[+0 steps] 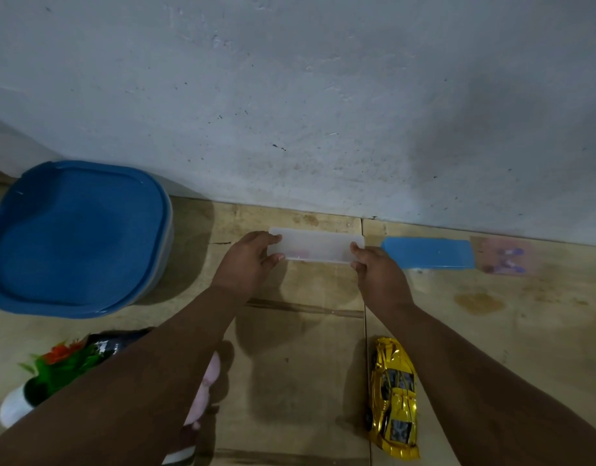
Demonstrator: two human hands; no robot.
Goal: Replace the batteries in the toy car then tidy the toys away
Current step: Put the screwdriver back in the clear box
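While my left hand (253,255) and right hand (374,267) pinch the short ends of the translucent white plastic box (315,245), its long axis runs left-right; the shiny gold toy car (392,396) lies behind, nearer my right forearm.

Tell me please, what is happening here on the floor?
A person holds a translucent white box by its two ends, left hand on one and right hand on the other, near the wall. A flat blue lid lies just right of it. The gold toy car sits untouched on the floor, and a big blue-lidded tub stands at left.
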